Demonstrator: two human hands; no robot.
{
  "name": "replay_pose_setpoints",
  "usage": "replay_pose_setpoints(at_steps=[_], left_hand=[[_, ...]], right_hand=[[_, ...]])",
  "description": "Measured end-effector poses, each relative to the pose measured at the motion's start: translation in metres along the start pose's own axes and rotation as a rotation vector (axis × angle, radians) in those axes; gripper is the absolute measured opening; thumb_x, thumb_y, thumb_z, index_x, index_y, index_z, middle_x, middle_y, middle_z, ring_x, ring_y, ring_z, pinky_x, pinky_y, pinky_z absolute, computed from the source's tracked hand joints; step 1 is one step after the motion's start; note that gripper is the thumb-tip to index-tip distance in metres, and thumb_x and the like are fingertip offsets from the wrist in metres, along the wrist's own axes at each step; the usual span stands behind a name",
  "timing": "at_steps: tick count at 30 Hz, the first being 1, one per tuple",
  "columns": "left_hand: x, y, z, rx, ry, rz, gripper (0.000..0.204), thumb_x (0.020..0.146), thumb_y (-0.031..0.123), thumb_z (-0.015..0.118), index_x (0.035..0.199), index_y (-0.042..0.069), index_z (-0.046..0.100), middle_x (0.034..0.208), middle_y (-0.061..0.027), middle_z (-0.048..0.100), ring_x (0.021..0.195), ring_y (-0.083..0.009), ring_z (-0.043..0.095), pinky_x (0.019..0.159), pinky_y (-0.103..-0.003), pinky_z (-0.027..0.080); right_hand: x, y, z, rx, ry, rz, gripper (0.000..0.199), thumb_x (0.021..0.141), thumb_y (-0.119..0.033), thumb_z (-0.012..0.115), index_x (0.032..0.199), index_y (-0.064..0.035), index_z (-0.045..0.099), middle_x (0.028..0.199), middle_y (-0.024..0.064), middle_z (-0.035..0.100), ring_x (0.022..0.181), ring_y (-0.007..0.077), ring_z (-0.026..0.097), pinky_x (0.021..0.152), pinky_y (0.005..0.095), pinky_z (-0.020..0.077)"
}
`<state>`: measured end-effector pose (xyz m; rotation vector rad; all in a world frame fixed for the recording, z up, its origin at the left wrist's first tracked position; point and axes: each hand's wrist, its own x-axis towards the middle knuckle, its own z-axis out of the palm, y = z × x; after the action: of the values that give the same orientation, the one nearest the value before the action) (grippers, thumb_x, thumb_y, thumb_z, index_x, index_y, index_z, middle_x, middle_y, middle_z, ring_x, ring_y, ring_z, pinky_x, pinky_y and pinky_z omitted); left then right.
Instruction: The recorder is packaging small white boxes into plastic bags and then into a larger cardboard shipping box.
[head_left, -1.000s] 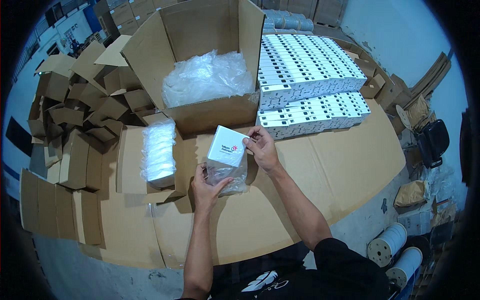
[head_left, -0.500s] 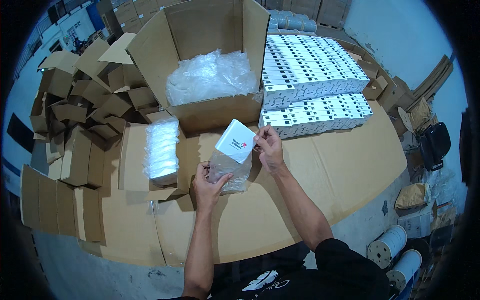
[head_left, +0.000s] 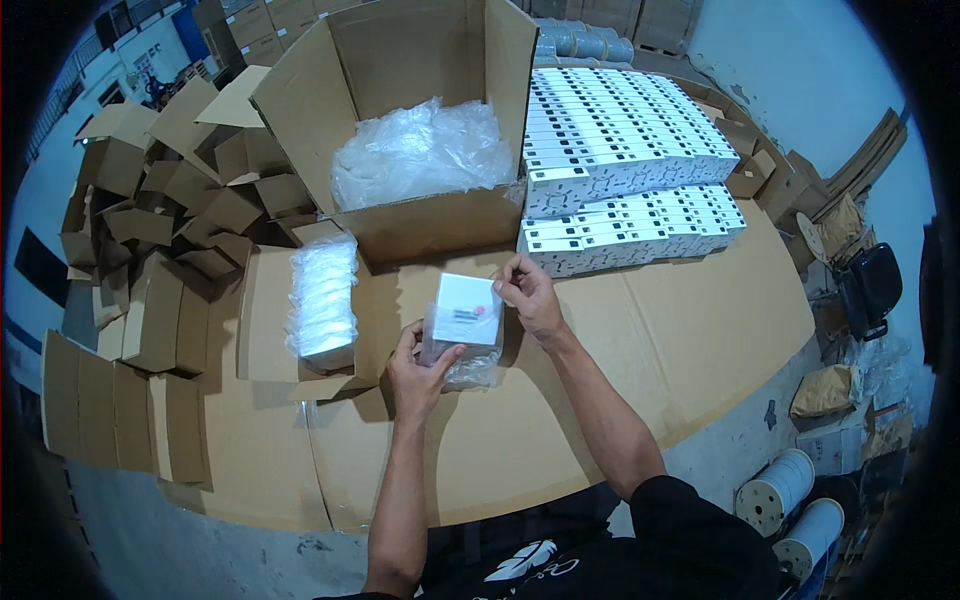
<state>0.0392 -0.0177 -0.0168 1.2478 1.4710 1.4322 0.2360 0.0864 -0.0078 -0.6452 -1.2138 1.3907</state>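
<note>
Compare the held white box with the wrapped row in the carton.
The white box is between left hand and right hand; the wrapped row sits in the carton. The white box is one piece; the wrapped row is longer, apparently several. Both are white, with clear plastic.

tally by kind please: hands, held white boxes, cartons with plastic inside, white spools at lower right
Hands: 2 (left hand, right hand)
Held white box: 1
Cartons with plastic inside: 2 (big carton, small carton)
White spools: 2
Total: 7

Cool light softly shadows the tabletop point(head_left: 700, 320); plastic wrap point(head_left: 420, 155) glints, print on the white box point(head_left: 466, 298) blurs (fisheye corners blacken).
</note>
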Motion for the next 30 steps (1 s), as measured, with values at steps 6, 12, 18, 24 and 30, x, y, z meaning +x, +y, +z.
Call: replay_pose_setpoints(at_steps=[6, 12, 18, 24, 30], left_hand=[[0.003, -0.005, -0.001, -0.079, -0.050, -0.097, 0.029, 0.099, 0.026, 0.070, 0.108, -0.001, 0.064, 0.093, -0.0039, 0.068, 0.087, -0.0095, 0.061, 0.078, -0.028, 0.051], [0.014, -0.006, 0.006, -0.140, 0.086, -0.103, 0.026, 0.105, 0.025, 0.060, 0.103, 0.000, 0.064, 0.089, -0.0018, 0.064, 0.083, -0.0084, 0.057, 0.075, -0.027, 0.048], [0.028, -0.015, 0.011, -0.202, 0.094, -0.087, 0.025, 0.106, 0.024, 0.059, 0.105, -0.001, 0.064, 0.092, -0.0025, 0.067, 0.085, -0.0085, 0.059, 0.077, -0.028, 0.049], [0.032, -0.016, 0.010, -0.220, 0.060, -0.045, 0.029, 0.107, 0.024, 0.056, 0.117, -0.001, 0.067, 0.101, -0.0050, 0.069, 0.091, -0.0107, 0.061, 0.082, -0.028, 0.050], [0.031, -0.008, 0.011, -0.277, 0.094, -0.087, 0.029, 0.107, 0.023, 0.055, 0.116, -0.001, 0.068, 0.103, -0.0053, 0.070, 0.098, -0.0120, 0.062, 0.089, -0.029, 0.050]], right_hand=[[-0.001, 0.000, 0.001, -0.034, -0.126, 0.056, 0.017, 0.094, -0.005, 0.068, 0.096, -0.0062, 0.051, 0.096, 0.0022, 0.060, 0.092, 0.0094, 0.057, 0.084, 0.0262, 0.0479], [-0.006, -0.008, 0.015, 0.011, -0.048, 0.173, 0.023, 0.096, -0.011, 0.071, 0.112, -0.0017, 0.058, 0.101, 0.0034, 0.061, 0.096, 0.0093, 0.059, 0.079, 0.0253, 0.0504], [-0.014, 0.004, 0.017, -0.183, -0.118, 0.332, 0.030, 0.101, -0.019, 0.067, 0.123, -0.0001, 0.064, 0.096, -0.0007, 0.067, 0.084, 0.0067, 0.060, 0.075, 0.0242, 0.0512], [-0.015, 0.019, 0.028, -0.135, -0.017, 0.200, 0.026, 0.104, -0.019, 0.062, 0.119, 0.0024, 0.067, 0.099, 0.0018, 0.071, 0.089, 0.0065, 0.062, 0.077, 0.0254, 0.0513], [-0.020, 0.022, 0.038, -0.080, 0.086, 0.165, 0.029, 0.104, -0.019, 0.061, 0.122, 0.0029, 0.068, 0.103, 0.0041, 0.072, 0.092, 0.0078, 0.064, 0.082, 0.0250, 0.0523]])
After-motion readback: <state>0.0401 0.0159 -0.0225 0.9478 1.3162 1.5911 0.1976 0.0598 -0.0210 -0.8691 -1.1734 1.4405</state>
